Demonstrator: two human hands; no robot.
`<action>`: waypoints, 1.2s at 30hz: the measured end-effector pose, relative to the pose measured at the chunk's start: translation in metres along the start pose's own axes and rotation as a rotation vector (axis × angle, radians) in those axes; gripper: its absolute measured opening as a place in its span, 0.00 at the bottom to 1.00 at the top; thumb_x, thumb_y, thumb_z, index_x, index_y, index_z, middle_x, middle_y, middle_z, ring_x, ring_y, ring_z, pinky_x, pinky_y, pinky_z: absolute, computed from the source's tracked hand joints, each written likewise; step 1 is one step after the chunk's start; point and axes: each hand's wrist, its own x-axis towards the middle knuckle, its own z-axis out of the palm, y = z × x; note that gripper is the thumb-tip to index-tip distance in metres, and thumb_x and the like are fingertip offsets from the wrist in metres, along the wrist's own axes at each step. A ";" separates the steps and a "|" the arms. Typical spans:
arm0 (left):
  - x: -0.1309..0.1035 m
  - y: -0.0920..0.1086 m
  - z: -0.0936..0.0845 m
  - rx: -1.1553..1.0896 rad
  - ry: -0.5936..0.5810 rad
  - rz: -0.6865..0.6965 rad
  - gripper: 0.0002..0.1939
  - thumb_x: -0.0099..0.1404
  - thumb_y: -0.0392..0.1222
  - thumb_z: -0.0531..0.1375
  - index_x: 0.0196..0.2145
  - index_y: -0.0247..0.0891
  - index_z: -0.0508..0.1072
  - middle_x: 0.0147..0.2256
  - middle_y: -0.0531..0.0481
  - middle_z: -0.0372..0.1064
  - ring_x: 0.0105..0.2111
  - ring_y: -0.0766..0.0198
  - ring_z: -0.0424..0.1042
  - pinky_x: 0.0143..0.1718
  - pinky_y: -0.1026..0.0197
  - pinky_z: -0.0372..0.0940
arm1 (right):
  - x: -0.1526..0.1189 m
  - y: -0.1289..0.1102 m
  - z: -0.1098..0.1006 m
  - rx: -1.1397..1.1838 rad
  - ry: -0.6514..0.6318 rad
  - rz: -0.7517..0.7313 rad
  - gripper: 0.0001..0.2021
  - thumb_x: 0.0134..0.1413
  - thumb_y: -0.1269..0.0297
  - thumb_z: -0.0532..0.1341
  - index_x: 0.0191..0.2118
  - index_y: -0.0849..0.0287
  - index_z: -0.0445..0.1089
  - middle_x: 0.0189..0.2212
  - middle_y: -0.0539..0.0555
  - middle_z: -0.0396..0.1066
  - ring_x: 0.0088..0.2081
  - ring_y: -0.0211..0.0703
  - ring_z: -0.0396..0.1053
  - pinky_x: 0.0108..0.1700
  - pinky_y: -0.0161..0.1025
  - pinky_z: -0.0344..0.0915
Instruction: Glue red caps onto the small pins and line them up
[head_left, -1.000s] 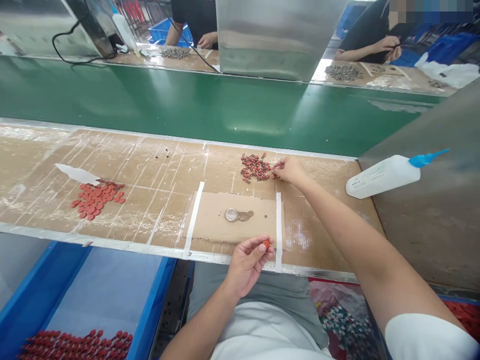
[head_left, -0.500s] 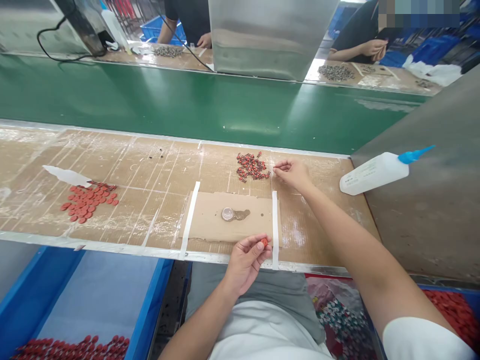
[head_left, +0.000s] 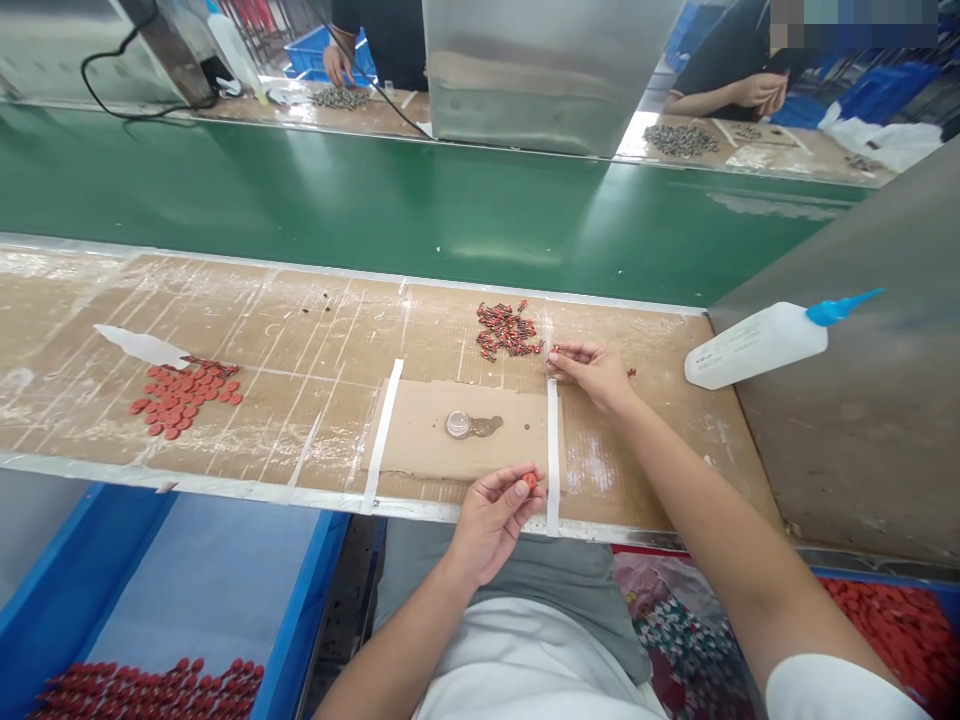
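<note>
My left hand [head_left: 491, 525] is closed in a pinch around a small red disc [head_left: 530, 480], held above the near edge of the cardboard pad. My right hand [head_left: 592, 372] is also pinched, with a tiny red part [head_left: 555, 350] at its fingertips. It is just right of a pile of small red-and-black parts [head_left: 508, 330]. On the cardboard pad [head_left: 420, 455], between two white tape strips, sits a small round clear dish [head_left: 457, 425] beside a wet-looking dark patch.
A white bottle with a blue nozzle [head_left: 757, 345] leans at the right by a metal panel [head_left: 862, 400]. Red discs [head_left: 176, 400] lie at the left near a white pointed piece [head_left: 139, 345]. A green belt [head_left: 337, 210] runs behind; a blue bin [head_left: 289, 610] stands below left. Two people work across.
My right hand has drawn slightly toward me from the pile's edge, its fingers pinched. My left hand keeps its hold on the red disc. One co-worker's hand across has moved to a pile.
</note>
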 end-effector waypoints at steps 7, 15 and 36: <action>0.000 0.000 -0.006 0.003 -0.021 0.003 0.15 0.54 0.36 0.70 0.41 0.35 0.79 0.42 0.44 0.77 0.35 0.70 0.77 0.40 0.69 0.71 | -0.020 -0.001 0.011 -0.004 0.031 -0.031 0.22 0.34 0.54 0.75 0.36 0.60 0.76 0.31 0.54 0.78 0.29 0.39 0.76 0.25 0.30 0.71; -0.004 0.000 -0.008 -0.052 0.019 0.030 0.16 0.51 0.38 0.72 0.39 0.34 0.79 0.40 0.43 0.78 0.34 0.67 0.78 0.37 0.69 0.72 | -0.073 -0.006 0.065 -0.221 0.089 -0.365 0.13 0.47 0.55 0.70 0.39 0.55 0.78 0.36 0.54 0.79 0.34 0.43 0.77 0.39 0.41 0.75; -0.012 0.009 -0.017 -0.065 -0.027 0.042 0.15 0.56 0.37 0.69 0.43 0.35 0.79 0.43 0.44 0.78 0.38 0.67 0.78 0.42 0.68 0.70 | -0.077 0.023 0.117 -0.488 -0.137 -0.817 0.08 0.56 0.65 0.63 0.40 0.49 0.77 0.36 0.53 0.79 0.38 0.44 0.75 0.43 0.43 0.73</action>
